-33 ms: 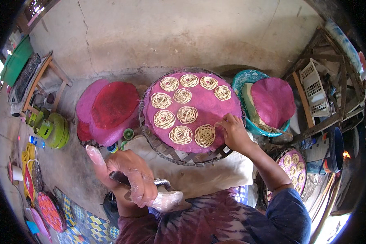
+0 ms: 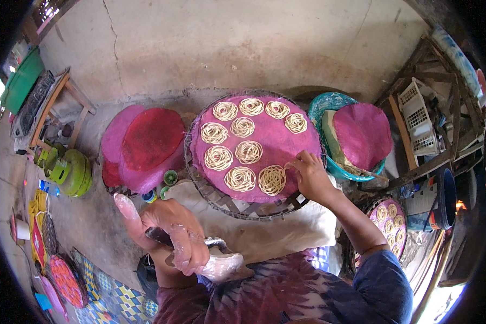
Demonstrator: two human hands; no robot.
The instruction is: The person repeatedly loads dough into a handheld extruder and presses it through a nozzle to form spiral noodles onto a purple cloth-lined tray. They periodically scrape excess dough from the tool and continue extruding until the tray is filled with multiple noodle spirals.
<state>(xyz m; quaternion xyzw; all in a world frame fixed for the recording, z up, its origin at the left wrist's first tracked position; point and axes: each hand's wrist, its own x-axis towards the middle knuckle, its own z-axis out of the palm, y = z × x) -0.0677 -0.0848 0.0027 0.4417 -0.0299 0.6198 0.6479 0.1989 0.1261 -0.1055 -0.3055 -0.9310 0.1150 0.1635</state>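
Several pale coils of thin dough strands (image 2: 240, 179) lie on a round magenta cloth (image 2: 270, 135) over a woven tray (image 2: 221, 202) in front of me. My right hand (image 2: 314, 175) reaches in from the right, its fingertips pinched together at the right edge of the nearest right coil (image 2: 272, 180). Close to my body, my left hand (image 2: 181, 237) is smeared white, with one finger stretched out and the others curled round a dark-handled tool (image 2: 158, 236). Beside that tool are a metal rim and a white-coated part; its exact kind is hidden by the fingers.
Red and magenta round cloths (image 2: 152, 139) are stacked left of the tray. A teal basin (image 2: 329, 102) with another magenta cloth stands to its right. Green gas cylinders (image 2: 73, 173) sit at left; a second tray of coils (image 2: 389, 221) lies beyond my right arm.
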